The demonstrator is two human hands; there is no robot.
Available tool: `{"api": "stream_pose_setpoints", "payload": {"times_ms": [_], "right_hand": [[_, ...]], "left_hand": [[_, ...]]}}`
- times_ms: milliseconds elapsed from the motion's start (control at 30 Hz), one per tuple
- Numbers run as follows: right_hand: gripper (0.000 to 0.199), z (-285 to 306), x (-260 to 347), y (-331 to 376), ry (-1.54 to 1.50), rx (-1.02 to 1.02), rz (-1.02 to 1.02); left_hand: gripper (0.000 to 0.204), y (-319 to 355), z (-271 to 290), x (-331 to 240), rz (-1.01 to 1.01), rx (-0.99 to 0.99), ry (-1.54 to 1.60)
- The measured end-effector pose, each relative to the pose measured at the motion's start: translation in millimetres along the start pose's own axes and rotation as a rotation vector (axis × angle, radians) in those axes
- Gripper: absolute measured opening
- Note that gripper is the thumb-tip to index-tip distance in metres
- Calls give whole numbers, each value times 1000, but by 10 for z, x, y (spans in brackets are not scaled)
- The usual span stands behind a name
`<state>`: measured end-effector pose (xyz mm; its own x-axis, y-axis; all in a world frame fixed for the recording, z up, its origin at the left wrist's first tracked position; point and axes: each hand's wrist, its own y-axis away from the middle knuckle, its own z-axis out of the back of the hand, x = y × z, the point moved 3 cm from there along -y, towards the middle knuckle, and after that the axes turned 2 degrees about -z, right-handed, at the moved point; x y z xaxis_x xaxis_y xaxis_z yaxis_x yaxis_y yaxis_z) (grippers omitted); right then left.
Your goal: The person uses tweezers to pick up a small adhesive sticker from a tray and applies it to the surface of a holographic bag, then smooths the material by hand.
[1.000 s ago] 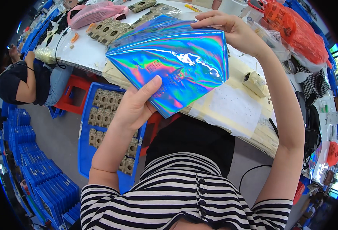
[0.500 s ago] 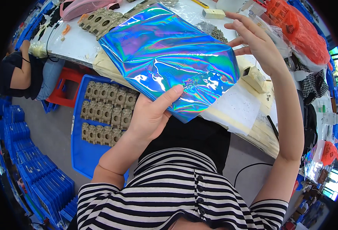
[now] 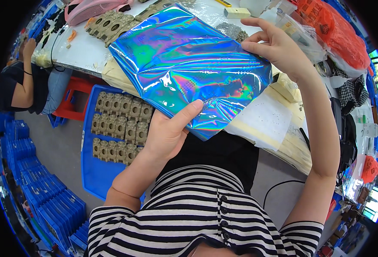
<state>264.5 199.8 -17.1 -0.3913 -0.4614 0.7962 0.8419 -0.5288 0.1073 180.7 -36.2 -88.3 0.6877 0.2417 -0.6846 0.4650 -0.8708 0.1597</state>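
Centrally, iridescent foil bag (image 3: pixel 189 70) held up flat above the near edge of a white worktable (image 3: pixel 82 51), long axis running far-left to near-right, one corner aimed down toward the lap. Left hand (image 3: pixel 167 132) pinching the near edge, thumb on top of the foil, fingers underneath. Right hand (image 3: pixel 279 49) gripping the right corner between thumb and curled fingers. Under the bag, cream foam sheets (image 3: pixel 279 128) and white paper on the table edge. Near left, on the grey floor, blue tray (image 3: pixel 97 171) filled with rows of tan moulded parts (image 3: pixel 120 124); more of the same parts (image 3: pixel 112 23) on the far table. Red stool (image 3: pixel 71 100) beside the tray. Far left, a seated person (image 3: pixel 17 85) in dark clothes. Stacked blue crates (image 3: pixel 34 188) along the left. Orange plastic bag (image 3: pixel 334 30) far right.
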Motion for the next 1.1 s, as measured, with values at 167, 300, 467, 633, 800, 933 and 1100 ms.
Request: {"api": "stream_pose_setpoints", "payload": {"times_ms": [167, 300, 467, 633, 800, 933, 1100], "right_hand": [[55, -11, -30, 3, -28, 8, -42], [53, -96, 7, 9, -23, -1, -73], [56, -221, -35, -21, -16, 94, -50], [54, -311, -27, -28, -24, 93, -19], [52, -331, -35, -18, -87, 51, 3], [47, -351, -55, 12, -70, 38, -7], [32, -218, -57, 31, 217, -110, 140]], "left_hand": [[42, 32, 95, 13, -7, -16, -40], [41, 78, 111, 8, 6, -12, -58], [43, 172, 98, -34, 54, -26, -67], [45, 224, 193, -75, 62, -13, -155], [50, 202, 341, -122, 81, 66, 149], [51, 193, 418, -151, 80, -11, 64], [44, 166, 363, -169, 26, -82, -12]]}}
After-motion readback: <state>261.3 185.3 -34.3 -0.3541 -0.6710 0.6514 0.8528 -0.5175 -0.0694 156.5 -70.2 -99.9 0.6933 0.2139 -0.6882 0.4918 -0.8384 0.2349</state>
